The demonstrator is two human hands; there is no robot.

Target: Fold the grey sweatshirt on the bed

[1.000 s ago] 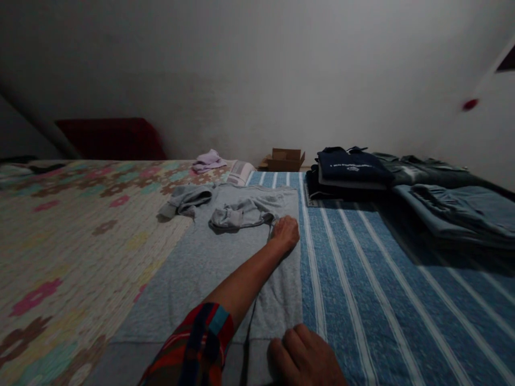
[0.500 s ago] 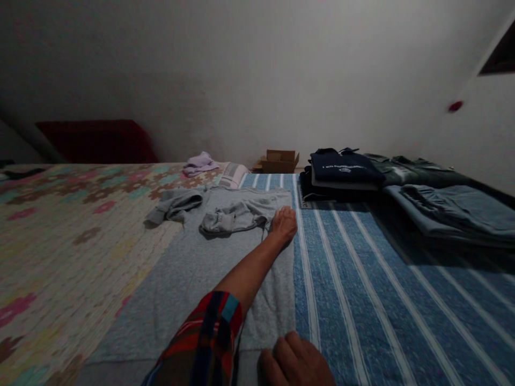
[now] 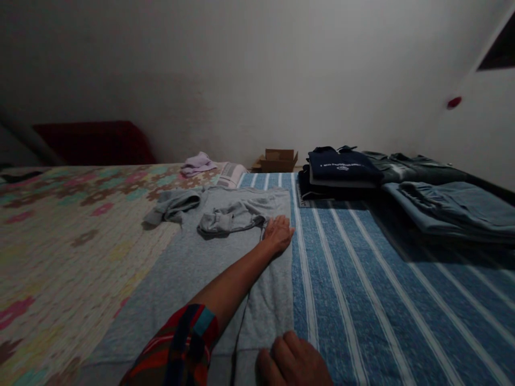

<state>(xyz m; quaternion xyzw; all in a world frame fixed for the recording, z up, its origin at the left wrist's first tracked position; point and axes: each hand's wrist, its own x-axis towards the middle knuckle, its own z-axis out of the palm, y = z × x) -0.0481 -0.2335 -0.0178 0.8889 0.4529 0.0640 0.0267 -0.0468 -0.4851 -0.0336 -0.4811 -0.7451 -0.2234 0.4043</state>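
Note:
A grey long-sleeved shirt (image 3: 201, 279) lies spread out, its right side folded inward in a long strip and a sleeve bunched across its upper part. My left hand (image 3: 278, 234) rests on the folded strip near the shoulder, fingers lying on the cloth beside the fold's right edge; a plaid sleeve covers that forearm. Close to me at the bottom, my right hand (image 3: 293, 360) is curled at the shirt's lower right edge, seemingly pinching the cloth. Its fingertips are partly hidden. The other grey sleeve (image 3: 173, 206) lies crumpled at the upper left.
Blue striped cloth (image 3: 338, 279) covers the right side, and a floral quilt (image 3: 100, 252) the left. Folded dark clothes (image 3: 341, 166) and folded jeans (image 3: 462, 206) are stacked at the right. A cardboard box (image 3: 279, 160) and lilac cloth (image 3: 197, 164) sit at the back.
My left hand has slid a little toward me along the folded strip, and its fingers lie flatter. My right hand stays at the lower edge.

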